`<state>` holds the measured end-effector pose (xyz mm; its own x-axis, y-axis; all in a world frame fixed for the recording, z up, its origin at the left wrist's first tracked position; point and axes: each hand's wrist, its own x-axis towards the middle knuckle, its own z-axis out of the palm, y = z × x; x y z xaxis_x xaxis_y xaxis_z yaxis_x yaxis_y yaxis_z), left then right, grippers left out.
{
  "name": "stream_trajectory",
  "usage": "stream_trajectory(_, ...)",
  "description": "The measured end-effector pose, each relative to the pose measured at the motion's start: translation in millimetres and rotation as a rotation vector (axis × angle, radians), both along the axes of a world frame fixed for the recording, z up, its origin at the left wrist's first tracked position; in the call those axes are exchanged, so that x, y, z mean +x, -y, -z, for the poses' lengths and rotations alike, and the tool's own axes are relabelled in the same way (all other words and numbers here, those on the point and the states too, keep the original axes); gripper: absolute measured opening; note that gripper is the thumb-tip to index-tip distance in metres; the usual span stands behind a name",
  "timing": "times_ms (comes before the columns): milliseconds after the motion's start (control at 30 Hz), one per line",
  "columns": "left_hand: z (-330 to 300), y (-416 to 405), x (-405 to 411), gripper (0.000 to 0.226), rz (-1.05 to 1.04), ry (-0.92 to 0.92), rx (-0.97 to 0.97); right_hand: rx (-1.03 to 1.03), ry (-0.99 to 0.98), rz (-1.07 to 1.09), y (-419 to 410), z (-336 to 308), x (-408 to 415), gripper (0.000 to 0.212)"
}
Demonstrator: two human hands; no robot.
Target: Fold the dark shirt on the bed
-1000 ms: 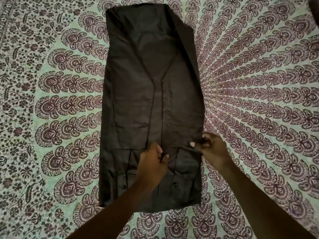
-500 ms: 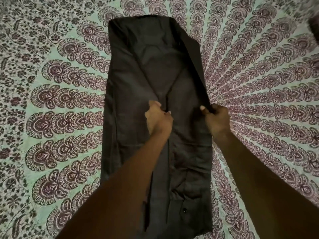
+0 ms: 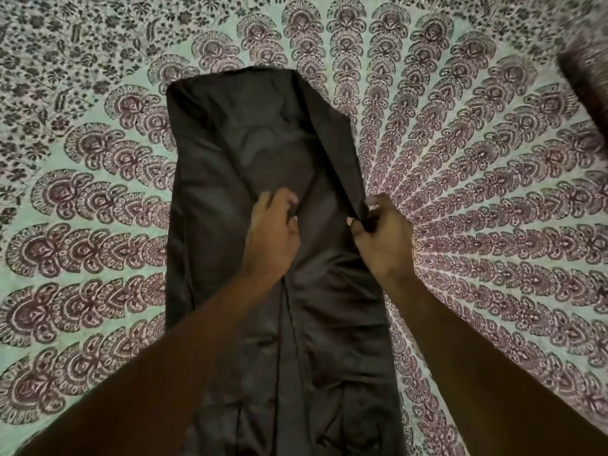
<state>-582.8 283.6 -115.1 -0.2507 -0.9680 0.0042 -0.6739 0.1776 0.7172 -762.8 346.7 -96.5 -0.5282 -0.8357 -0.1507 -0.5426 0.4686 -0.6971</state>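
Smoothing and squaring the side panel appears to be the step in hand: the dark shirt (image 3: 230,199) already lies as a long narrow strip with both sides turned in, so the lengthwise folds look done and the crosswise fold not yet made.

Nearest the camera, both forearms reach over the strip's near end, which runs out of the bottom of the view; that end is partly hidden beneath them.

Mid-strip, left hand (image 3: 271,238) rests on the cloth near the centre seam, fingers bent and bunched on the fabric. Whether it pinches a tuck or only presses cannot be told. Right hand (image 3: 383,240) sits at the strip's right edge, thumb and fingers curled round the turned-in edge, nipping it.

Beyond the hands, the far end lies flat, its right edge rolled up in a raised ridge running down to the right hand's grip.

All of it rests on the bed's patterned bedspread (image 3: 477,192). A dark blurred object (image 3: 585,74) sits at the far right; unidentifiable.

Judgement on next move: tension the right edge so the ridge lies flat, left hand anchoring the centre. Then take one end and carry it over the other.
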Motion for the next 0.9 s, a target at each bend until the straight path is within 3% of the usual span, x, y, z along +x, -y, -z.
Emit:
stream_trajectory(167, -19, 76, -43, 0.073, 0.206, 0.049, 0.034, -0.057, -0.024, -0.01, 35, 15, -2, 0.028)
stream_trajectory(267, -20, 123, -66, 0.08, 0.26, 0.116, 0.084, -0.079, -0.035, -0.022, 43, 29, -5, 0.024)
stream_trajectory(367, -19, 161, -80, 0.068, 0.365, 0.199, 0.013, -0.074, -0.055, -0.029, 49, 34, -11, 0.025)
stream_trajectory(467, -27, 193, -91, 0.039, 0.42, 0.289, -0.024, -0.139, -0.069, -0.055, 54, 30, -21, 0.024)
stream_trajectory(533, -31, 208, -94, 0.039, 0.506, 0.197, -0.079, -0.178, -0.056, -0.065, 59, 22, -28, 0.019)
stream_trajectory(600, -34, 220, -96, 0.045, 0.591, 0.088, 0.014, -0.217, -0.005, -0.077, 68, 13, -34, 0.018)
stream_trajectory(733, -45, 236, -107, 0.04, 0.661, 0.017, 0.277, -0.185, 0.156, -0.113, 110, 4, -48, 0.042)
stream_trajectory(833, -50, 243, -118, 0.009, 0.717, 0.061, 0.282, -0.123, 0.208, -0.174, 140, 4, -57, 0.013)
stream_trajectory(867, -50, 248, -123, 0.016, 0.724, 0.117, 0.247, -0.113, 0.24, -0.167, 145, 5, -60, 0.004)
stream_trajectory(900, -49, 251, -128, 0.028, 0.725, 0.177, 0.231, -0.11, 0.27, -0.139, 147, 7, -63, 0.014)
